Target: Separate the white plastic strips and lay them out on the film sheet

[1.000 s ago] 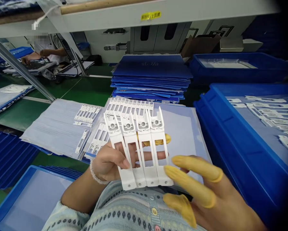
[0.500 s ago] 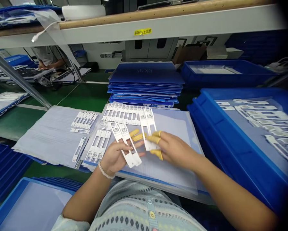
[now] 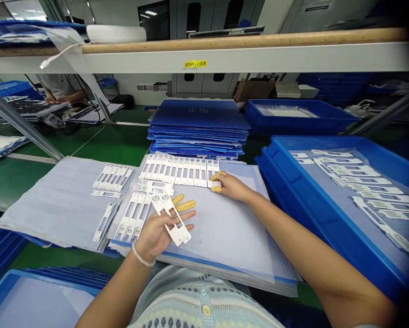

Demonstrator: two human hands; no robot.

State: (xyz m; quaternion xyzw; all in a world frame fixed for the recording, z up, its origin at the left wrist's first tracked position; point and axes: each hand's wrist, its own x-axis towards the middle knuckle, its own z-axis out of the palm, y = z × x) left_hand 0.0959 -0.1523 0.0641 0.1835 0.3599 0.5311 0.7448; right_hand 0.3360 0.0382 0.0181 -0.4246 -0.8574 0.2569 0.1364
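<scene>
Two long white plastic brackets [image 3: 170,216] with rectangular cut-outs lie across my left hand [image 3: 161,231], held under the thumb. Yellow finger cots cover some of its fingertips, and the other fingers are spread. At the right end of a row of similar white brackets [image 3: 177,169], my right hand [image 3: 230,184], also in yellow finger cots, pinches two white brackets [image 3: 211,172] against the sheet-covered stack [image 3: 232,223]. They stand side by side with the row. More brackets [image 3: 134,216] lie on the sheet left of my left hand.
Left of the work stack is another paper-covered pile [image 3: 54,196] with several white brackets. A blue bin [image 3: 314,218] holding brackets stands at right. Behind rises a stack of blue folders [image 3: 197,118], beneath a shelf beam [image 3: 245,57]. A co-worker's hands [image 3: 63,98] show at far left.
The four brackets once together in my left hand are split. My right hand took two and carried them forward to the row's right end, while two stay in my left hand. The view tilted up.
</scene>
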